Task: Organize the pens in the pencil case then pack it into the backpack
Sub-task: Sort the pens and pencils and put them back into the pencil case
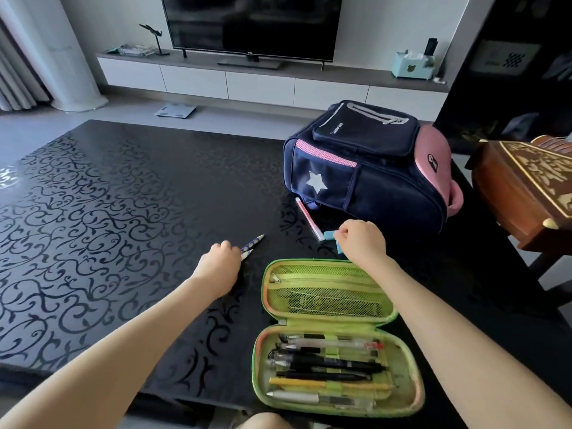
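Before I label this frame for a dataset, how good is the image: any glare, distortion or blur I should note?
Head view: wide-angle bending curves the table edges and stretches both forearms near the frame's bottom; window glare whitens the tabletop's far left; the TV screen shows faint reflections; the pencil case and backpack look reasonably sharp; the small items under the right hand are too soft to identify.
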The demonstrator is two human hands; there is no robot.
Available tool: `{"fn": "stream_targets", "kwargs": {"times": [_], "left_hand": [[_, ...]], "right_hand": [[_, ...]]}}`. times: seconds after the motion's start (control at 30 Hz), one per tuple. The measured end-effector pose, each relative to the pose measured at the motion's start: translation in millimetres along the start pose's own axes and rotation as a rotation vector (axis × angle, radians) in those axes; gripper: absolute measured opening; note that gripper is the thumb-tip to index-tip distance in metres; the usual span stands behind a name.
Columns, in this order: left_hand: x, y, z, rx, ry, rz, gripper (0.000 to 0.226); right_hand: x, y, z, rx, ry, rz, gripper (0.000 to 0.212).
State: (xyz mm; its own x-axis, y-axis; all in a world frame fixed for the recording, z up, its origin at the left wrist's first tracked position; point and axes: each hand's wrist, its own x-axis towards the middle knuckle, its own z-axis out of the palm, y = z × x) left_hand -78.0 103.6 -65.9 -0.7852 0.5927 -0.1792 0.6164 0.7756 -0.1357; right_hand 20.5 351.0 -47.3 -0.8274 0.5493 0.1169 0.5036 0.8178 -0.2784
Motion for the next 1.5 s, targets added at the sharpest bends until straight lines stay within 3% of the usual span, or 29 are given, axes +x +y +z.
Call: {"fn": "stream_targets", "kwargs": {"times": [0.13, 0.3, 0.4, 0.5, 0.67, 0.73, 0.83, 0.97, 1.03, 1.13, 1.27, 1.37, 1.5], "left_hand": [[1.6, 0.1, 2.1, 0.074, 0.019, 0.048, 0.028], [-14.4, -7.6, -9.0, -0.288, 0.164, 0.053, 0.017], [-30.4, -1.0, -9.7, -0.420, 0.320, 0.230, 0.013], [-47.9, 18.4, -8.7, -0.397, 0.402, 0.395, 0.024], [-85.0, 79.3, -9.4, -0.293, 0.276, 0.588, 0.045], [-95.8, 99.4, -3.4, -0.249, 0.299, 0.633, 0.050], [-101.0, 116.2, 6.0, -0.326, 0.264, 0.648, 0.032], [-108.9, 122.2, 4.3, -0.387, 0.097, 0.563, 0.071], [-114.9, 119.5, 0.3, -0.459, 0.096, 0.564, 0.077], [-121.4, 109.1, -4.2, -0.551, 0.156, 0.491, 0.071], [-122.1, 89.0, 8.7, -0.514, 0.331, 0.525, 0.033], [-126.3, 82.9, 15.7, -0.486, 0.422, 0.517, 0.027], [-128.5, 83.8, 17.2, -0.706, 0.434, 0.422, 0.018]], "right_hand": [[26.1, -18.1, 11.4, -0.094, -0.051, -0.044, 0.035], [43.5, -40.0, 24.5, -0.214, -0.043, -0.018, 0.043], [43.6, -41.0, 31.8, -0.208, -0.060, -0.017, 0.037], [39.5, -37.6, 28.7, -0.090, -0.017, -0.015, 0.031], [6.3, -21.6, -11.0, 0.119, -0.020, -0.019, 0.039], [-17.5, -10.4, -26.2, 0.152, -0.018, -0.062, 0.035], [-51.9, 6.7, -41.3, 0.154, -0.022, -0.132, 0.027], [-94.3, 26.3, -56.9, 0.127, -0.058, -0.210, 0.019], [-113.6, 34.5, -62.4, 0.130, -0.093, -0.246, 0.018], [-138.1, 44.9, -64.8, 0.098, -0.143, -0.310, 0.018], [-156.6, 53.2, -58.6, 0.036, -0.148, -0.353, 0.018], [-164.1, 55.0, -55.1, 0.048, -0.135, -0.368, 0.018], [-172.4, 53.2, -52.7, 0.061, -0.125, -0.395, 0.017]]}}
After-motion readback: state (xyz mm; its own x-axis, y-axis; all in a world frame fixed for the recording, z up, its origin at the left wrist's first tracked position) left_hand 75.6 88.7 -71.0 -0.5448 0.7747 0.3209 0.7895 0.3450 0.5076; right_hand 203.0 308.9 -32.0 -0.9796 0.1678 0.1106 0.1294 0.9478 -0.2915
